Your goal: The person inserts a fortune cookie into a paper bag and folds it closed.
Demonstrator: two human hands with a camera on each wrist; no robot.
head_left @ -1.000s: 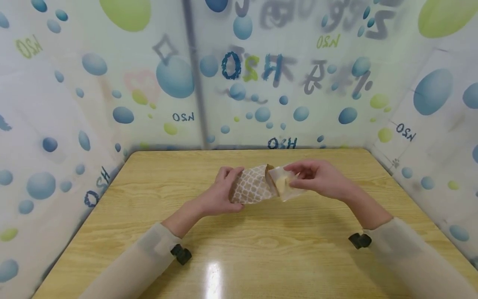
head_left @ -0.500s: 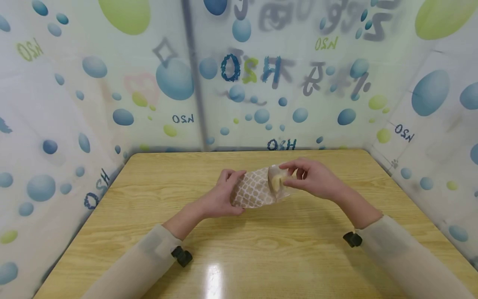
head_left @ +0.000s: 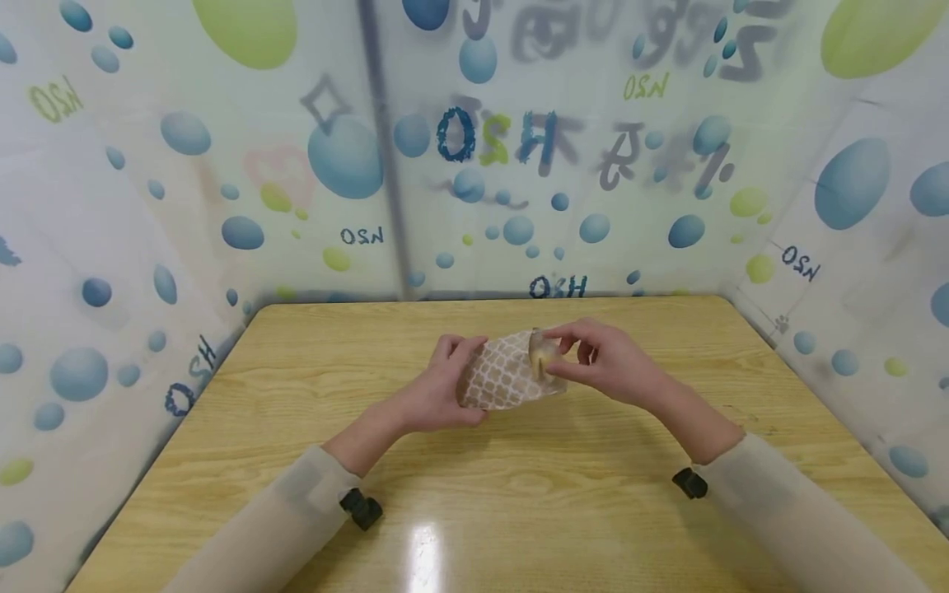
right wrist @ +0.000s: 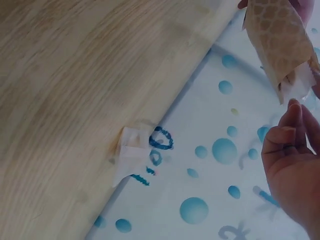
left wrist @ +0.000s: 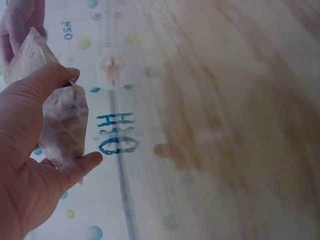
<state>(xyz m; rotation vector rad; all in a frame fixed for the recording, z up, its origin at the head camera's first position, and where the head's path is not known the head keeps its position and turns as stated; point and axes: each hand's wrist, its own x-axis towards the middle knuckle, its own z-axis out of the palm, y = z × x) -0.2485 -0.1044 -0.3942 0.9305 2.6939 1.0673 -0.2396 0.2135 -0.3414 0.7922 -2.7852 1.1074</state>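
Note:
A brown paper bag [head_left: 507, 375] with a white lattice pattern lies on its side above the table, its mouth facing right. My left hand [head_left: 433, 391] grips its closed end, thumb and fingers spread across it; in the left wrist view the left hand [left wrist: 30, 165] holds the bag's [left wrist: 65, 125] crumpled side. Between thumb and fingers, my right hand [head_left: 615, 362] pinches a clear packet [head_left: 539, 350] with a pale yellow piece inside, partly within the bag's mouth. In the right wrist view, the packet's film [right wrist: 297, 82] shows between the bag and the right hand [right wrist: 292, 150].
Beneath the hands is a wood-grain table [head_left: 474, 486]. Behind it and on both sides stand pale sheet walls [head_left: 474, 247] printed with blue and green dots. A white patch [right wrist: 132, 152] shows at the table's edge in the right wrist view.
My right hand has moved left with the clear packet, and more of the packet is now inside the bag's mouth. The left hand and the bag have barely moved.

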